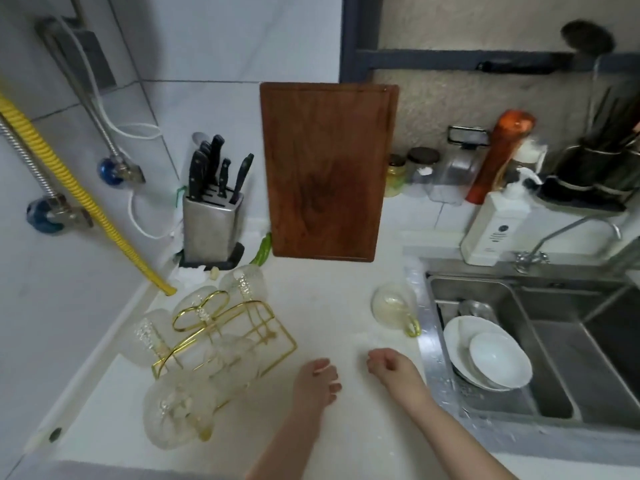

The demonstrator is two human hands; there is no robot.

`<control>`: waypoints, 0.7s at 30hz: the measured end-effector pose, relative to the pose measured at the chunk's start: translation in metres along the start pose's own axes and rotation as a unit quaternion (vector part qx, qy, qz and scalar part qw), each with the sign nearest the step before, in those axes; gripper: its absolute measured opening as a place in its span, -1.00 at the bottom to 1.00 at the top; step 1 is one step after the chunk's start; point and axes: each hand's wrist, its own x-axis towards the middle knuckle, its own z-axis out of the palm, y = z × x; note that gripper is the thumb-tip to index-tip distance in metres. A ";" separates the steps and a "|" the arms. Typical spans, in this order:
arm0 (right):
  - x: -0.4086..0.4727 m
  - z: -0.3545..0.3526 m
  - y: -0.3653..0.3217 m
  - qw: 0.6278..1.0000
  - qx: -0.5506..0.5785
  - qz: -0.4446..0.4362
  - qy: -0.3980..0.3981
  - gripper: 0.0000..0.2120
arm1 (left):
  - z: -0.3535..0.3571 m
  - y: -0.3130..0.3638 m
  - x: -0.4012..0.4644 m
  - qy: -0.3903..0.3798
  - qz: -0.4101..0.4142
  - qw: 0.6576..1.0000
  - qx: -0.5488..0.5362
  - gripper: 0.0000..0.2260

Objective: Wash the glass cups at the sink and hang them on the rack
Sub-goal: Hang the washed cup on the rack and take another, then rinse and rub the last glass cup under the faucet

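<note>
Now sink holds white bowls; rack w/ cups; both hands empty, loosely curled

Cutting board leans on wall; knife block left; bowls, perhaps stacked.

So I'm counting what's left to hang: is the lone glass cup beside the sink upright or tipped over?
Tipped over. The glass cup lies on its side on the counter, handle near the sink edge.
</note>
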 end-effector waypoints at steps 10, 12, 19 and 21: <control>0.033 -0.073 0.019 0.992 0.029 -0.021 0.122 -0.93 | 0.105 0.031 0.032 -0.109 0.106 0.974 0.167 -0.64; 0.048 -0.080 0.016 0.993 0.013 -0.032 0.110 -0.91 | 0.122 0.038 0.044 -0.114 0.120 0.962 0.217 -0.55; 0.093 -0.090 0.034 0.999 0.022 0.005 0.023 -0.87 | 0.148 0.045 0.073 -0.071 0.130 0.955 0.259 -0.52; 0.101 -0.090 0.038 0.999 0.027 0.017 -0.003 -0.87 | 0.152 0.044 0.078 -0.066 0.109 0.965 0.229 -0.54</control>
